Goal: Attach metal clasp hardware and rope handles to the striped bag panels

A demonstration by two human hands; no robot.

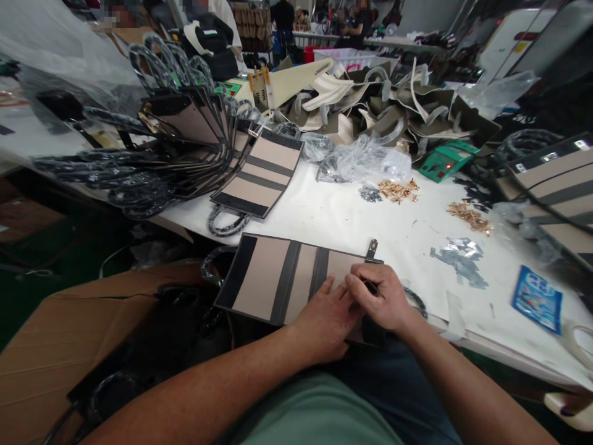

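Observation:
An opened-out handbag body (306, 272), beige inside with dark strips and black ends, lies across the table's front edge. Wrapped loop handles show at both of its ends, and a metal clasp on a strap (372, 248) sticks up from its far right edge. My left hand (327, 318) lies on the bag's right part with fingers stretched out, their tips close to my other hand. Closed in a fist over the right end, my right hand (380, 296) grips something small and dark; its kind is hidden by the fingers.
Similar bag bodies (264, 170) are piled at left. Gold-coloured metal parts (470, 216) and flat grey metal pieces (463, 259) lie at right, near a blue packet (537, 298) and a tape roll (581, 343). A green device (448, 161) stands behind. A cardboard box (78, 334) is below left.

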